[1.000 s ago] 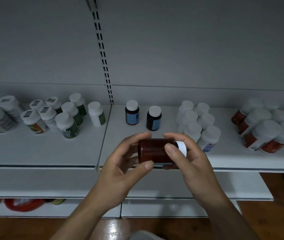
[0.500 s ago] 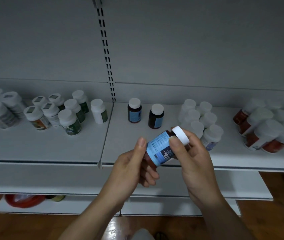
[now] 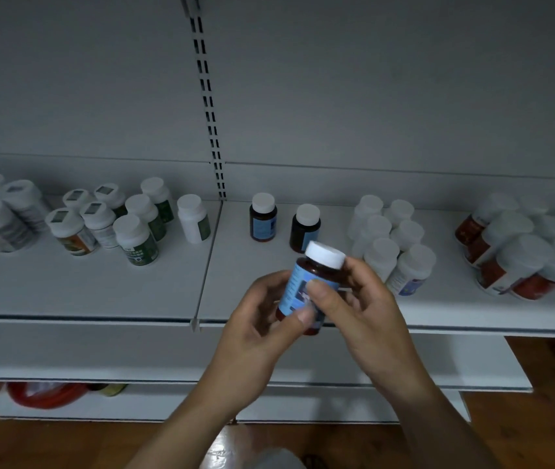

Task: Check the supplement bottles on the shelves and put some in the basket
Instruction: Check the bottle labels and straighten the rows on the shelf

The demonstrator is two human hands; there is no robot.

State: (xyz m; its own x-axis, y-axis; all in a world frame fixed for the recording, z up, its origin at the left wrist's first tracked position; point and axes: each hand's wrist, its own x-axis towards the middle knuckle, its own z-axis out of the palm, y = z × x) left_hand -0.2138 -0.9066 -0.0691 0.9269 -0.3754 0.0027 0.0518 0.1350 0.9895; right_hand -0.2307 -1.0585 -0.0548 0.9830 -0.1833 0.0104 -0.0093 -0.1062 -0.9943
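Brown plastic supplement bottle with blue label and white cap, nearly upright, gripped between left hand and right hand, white metal shelf behind both hands

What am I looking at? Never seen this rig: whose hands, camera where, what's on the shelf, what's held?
No robot here: the view comes from a wide-angle camera on a person's head, looking forward and down. The left hand and right hand together hold a brown bottle with a white cap and blue label, tilted cap-up. Behind them a white shelf carries more in groups: two similar brown bottles, green-labelled bottles at left, white bottles, red-labelled bottles at right. A red object lies on the bottom shelf; I cannot tell whether it is the basket.
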